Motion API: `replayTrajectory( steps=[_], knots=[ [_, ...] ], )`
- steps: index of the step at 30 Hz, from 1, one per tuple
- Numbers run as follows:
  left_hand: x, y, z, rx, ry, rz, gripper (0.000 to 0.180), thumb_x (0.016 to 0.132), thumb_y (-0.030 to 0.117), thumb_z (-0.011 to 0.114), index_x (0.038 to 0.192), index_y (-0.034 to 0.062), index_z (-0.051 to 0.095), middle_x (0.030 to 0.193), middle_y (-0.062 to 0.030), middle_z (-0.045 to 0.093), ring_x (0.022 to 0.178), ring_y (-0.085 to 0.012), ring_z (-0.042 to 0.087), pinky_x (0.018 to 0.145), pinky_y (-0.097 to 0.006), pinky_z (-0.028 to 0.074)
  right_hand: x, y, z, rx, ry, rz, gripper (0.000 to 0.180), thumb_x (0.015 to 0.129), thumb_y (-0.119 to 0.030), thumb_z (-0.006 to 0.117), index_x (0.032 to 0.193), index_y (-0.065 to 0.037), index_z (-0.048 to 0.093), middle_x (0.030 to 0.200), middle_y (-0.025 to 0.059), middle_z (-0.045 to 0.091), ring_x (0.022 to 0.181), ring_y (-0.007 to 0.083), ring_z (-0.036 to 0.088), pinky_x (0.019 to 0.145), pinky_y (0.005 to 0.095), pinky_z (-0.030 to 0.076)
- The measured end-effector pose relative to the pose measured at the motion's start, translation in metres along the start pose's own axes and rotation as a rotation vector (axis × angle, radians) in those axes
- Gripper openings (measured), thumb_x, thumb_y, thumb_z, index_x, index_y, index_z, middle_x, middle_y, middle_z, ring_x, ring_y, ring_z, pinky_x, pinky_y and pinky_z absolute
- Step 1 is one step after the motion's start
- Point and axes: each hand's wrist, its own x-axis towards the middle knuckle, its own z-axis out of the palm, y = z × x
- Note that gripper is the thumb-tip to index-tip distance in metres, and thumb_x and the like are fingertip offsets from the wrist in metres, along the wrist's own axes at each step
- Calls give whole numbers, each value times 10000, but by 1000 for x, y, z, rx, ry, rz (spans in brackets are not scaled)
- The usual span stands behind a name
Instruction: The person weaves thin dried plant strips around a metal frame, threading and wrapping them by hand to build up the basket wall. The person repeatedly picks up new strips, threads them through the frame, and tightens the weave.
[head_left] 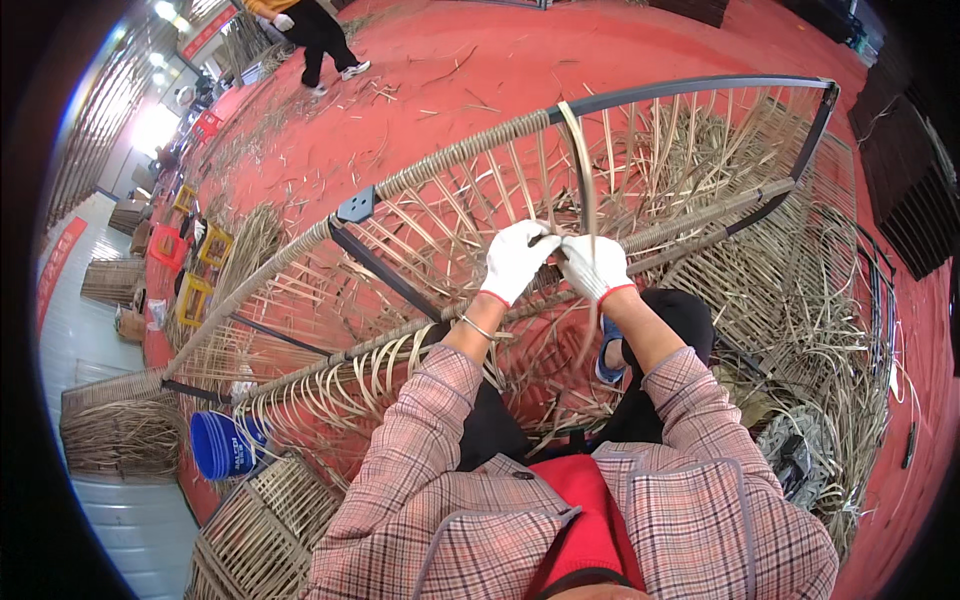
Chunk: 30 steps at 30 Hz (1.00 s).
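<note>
Plaid sleeves (420, 480) rise from six o'clock. At centre, the gloved left hand (515, 260) and right hand (595, 265) meet, both pinched shut on a rattan strip (582, 160) running toward twelve o'clock over the metal frame (690, 90). Blue stool (222, 445) at eight o'clock.

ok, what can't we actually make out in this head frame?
- Fingertips of the left hand and right hand: head view, curled together over the rattan strip, so the exact grip is hidden.
- Lower end of that strip: lost behind the right wrist and the loose strands.
- Far end of the metal frame: bent by the fisheye rim.
- Person at the top: cut off by the edge.
- Blue stool: partly behind the weave.
</note>
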Motion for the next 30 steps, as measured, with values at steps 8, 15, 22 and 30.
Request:
replayTrajectory(
  steps=[8,15,22,30],
  knots=[
    [-12,-7,-35,-1187,-171,-398,362,1062,299,559,1300,47,666,1139,-81,741,994,-187,700,858,-344,548,1,2,1,66,24,-5,232,927,-279,568,844,-114,709,749,174,706,737,382,723,640,510,570],
    [-8,-26,7,-600,-225,-196,277,957,65,691,1203,-59,714,1119,-85,740,988,-138,670,859,-277,524,1,1,-5,24,-19,-15,227,905,-243,568,850,-109,743,794,168,730,757,379,730,663,512,571],
    [-7,-29,11,-394,-96,-103,154,913,66,764,1013,-48,735,1013,-76,713,866,-134,674,776,-280,528,-7,-1,-9,83,9,12,186,893,-259,619,871,-112,732,785,158,719,768,387,717,673,504,565],
    [3,-32,10,-78,-55,-56,201,901,180,786,879,-10,725,726,-33,669,635,-97,580,612,-282,473,-79,-9,69,972,309,411,244,957,-157,692,1180,-59,699,1116,145,724,1046,236,705,928,321,536]
  ],
)
